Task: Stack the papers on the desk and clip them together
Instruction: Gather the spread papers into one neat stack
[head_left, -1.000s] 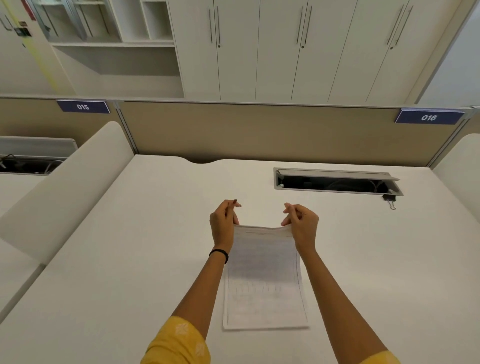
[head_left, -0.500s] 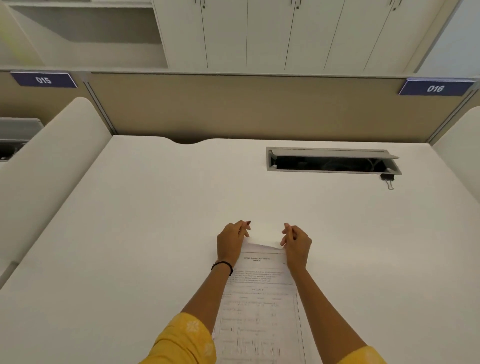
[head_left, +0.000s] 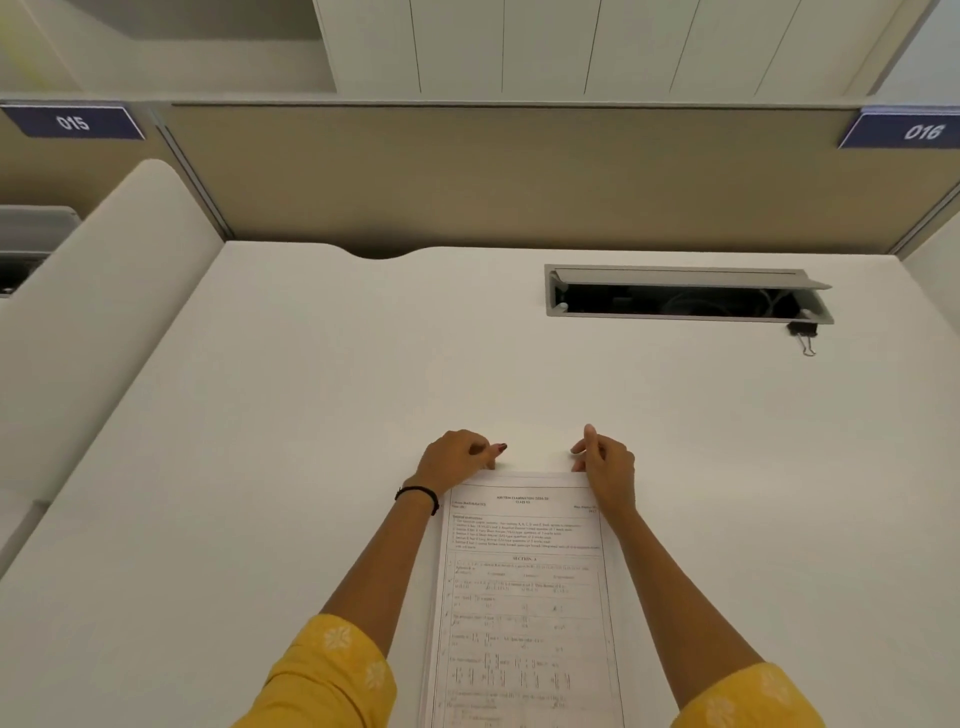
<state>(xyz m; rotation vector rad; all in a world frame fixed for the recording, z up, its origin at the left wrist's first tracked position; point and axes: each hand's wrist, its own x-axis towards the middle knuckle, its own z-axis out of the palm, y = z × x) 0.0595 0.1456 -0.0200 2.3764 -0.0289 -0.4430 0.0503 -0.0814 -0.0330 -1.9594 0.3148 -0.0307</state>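
Observation:
A stack of printed exam papers (head_left: 524, 597) lies flat on the white desk (head_left: 311, 415), printed side up, running off the bottom of the view. My left hand (head_left: 457, 462) covers the stack's top left corner and my right hand (head_left: 605, 467) its top right corner. Both hands have their fingers pinched together on the top sheet's corners, with the fingertips just past its top edge. A small black binder clip (head_left: 800, 335) lies far off at the back right, apart from both hands.
An open grey cable hatch (head_left: 685, 299) is sunk into the desk at the back right, with the clip at its right end. A beige partition (head_left: 519, 176) closes the back. White side dividers (head_left: 93, 322) stand at left and right.
Both hands lowered the top sheet from a raised, curled hold down flat onto the stack. The view also tilted down and drew closer to the desk.

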